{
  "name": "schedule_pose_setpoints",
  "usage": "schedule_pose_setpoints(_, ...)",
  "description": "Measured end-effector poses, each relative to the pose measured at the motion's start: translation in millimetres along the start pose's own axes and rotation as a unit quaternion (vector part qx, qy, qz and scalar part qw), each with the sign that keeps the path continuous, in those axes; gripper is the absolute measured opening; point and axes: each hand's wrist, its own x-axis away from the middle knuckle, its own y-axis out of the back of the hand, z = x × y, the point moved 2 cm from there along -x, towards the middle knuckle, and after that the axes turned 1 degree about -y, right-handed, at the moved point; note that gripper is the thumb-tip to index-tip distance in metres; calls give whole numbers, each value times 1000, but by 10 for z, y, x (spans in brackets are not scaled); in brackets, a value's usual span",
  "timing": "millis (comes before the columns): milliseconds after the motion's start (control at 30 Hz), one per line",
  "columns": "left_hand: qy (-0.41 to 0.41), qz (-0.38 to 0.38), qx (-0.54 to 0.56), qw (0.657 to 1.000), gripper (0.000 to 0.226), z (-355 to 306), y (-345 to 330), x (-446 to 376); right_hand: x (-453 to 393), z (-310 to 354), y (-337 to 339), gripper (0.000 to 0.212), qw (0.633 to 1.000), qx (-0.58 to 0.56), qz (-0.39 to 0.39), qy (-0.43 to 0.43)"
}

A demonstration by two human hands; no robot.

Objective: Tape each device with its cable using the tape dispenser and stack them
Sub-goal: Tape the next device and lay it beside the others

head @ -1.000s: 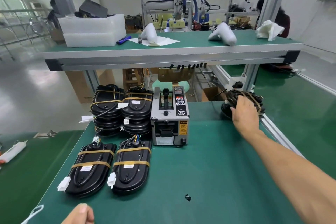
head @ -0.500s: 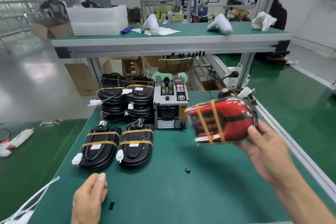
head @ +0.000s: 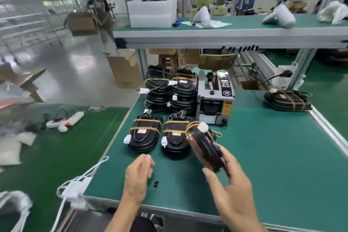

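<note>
Two bare hands are working over a green surface (head: pixel 273 165) at the centre of the frame. The right hand (head: pixel 228 181), at lower right, is gripping a taped device (head: pixel 204 147) by its near end, fingers (head: pixel 225 158) and thumb curled around it; the device is tilting on edge, raised off the surface, its banded end with a white connector pointing toward the tape dispenser (head: pixel 215 98). The left hand (head: pixel 138 173), at lower centre, is hovering just above the surface with fingers loosely curled, holding nothing. Just beyond it, two banded black devices (head: pixel 145 135) are lying flat side by side, the right one partly hidden behind the held device. Behind them, two stacks of taped devices (head: pixel 169 90) are standing just left of the dispenser. Another bundled device (head: pixel 286 99) is sitting at the right edge of the surface. At upper left, a person (head: pixel 99 13) is carrying a cardboard box (head: pixel 81 24).
</note>
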Motion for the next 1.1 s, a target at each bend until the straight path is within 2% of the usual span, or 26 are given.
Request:
schedule_pose_setpoints(100, -8, 2, -10, 1000, 40, -58, -30, 35, 140, -18, -128, 59, 985, 111, -43, 127)
schedule_pose_setpoints(200, -36, 20, -63, 997, 28, -209, -64, 151, 201, -68, -238, 56, 974, 156, -75, 148)
schedule_pose_setpoints(300, -110, 96, -110, 983, 45, -482, -203, 293, 235, -125, -326, 55, 968, 181, -80, 155)
schedule_pose_setpoints(333, -106, 120, -110, 981, 55, -577, -265, 333, 250, -151, -348, 57, 968, 185, -77, 152)
schedule_pose_setpoints(433, -7, 151, -53, 987, 79, -765, -448, 403, 316, -212, -417, 58, 966, 202, -69, 145)
schedule_pose_setpoints(567, 66, 109, 31, 991, 65, -823, -532, 378, 399, -315, -462, 54, 964, 198, -49, 172)
schedule_pose_setpoints(667, 105, 100, 71, 987, 75, -806, -445, 316, 370, -354, -372, 50, 953, 205, -18, 224)
schedule_pose_setpoints(733, 161, 92, 90, 978, 90, -775, -328, 196, 281, -366, -243, 49, 931, 228, 18, 285)
schedule_pose_setpoints(800, 247, 122, 128, 953, 96, -759, -228, 26, 154, -366, -57, 44, 895, 256, 72, 359)
schedule_pose_setpoints(900, 307, 207, 157, 916, 82, -812, -208, -139, -36, -300, 204, 42, 818, 295, 198, 452)
schedule_pose_setpoints(967, 287, 239, 140, 917, 66, -827, -280, -182, -183, -223, 302, 44, 767, 322, 260, 490)
schedule_pose_setpoints(1000, 270, 238, 134, 923, 57, -816, -325, -193, -248, -196, 327, 43, 755, 330, 269, 499)
schedule_pose_setpoints(1033, 257, 227, 138, 929, 51, -797, -364, -195, -301, -188, 349, 43, 761, 329, 265, 493)
schedule_pose_setpoints(1067, 248, 207, 149, 934, 47, -776, -390, -193, -340, -193, 372, 43, 784, 322, 257, 465)
schedule_pose_setpoints(1100, 241, 184, 169, 938, 46, -758, -409, -184, -360, -213, 393, 48, 824, 300, 245, 413)
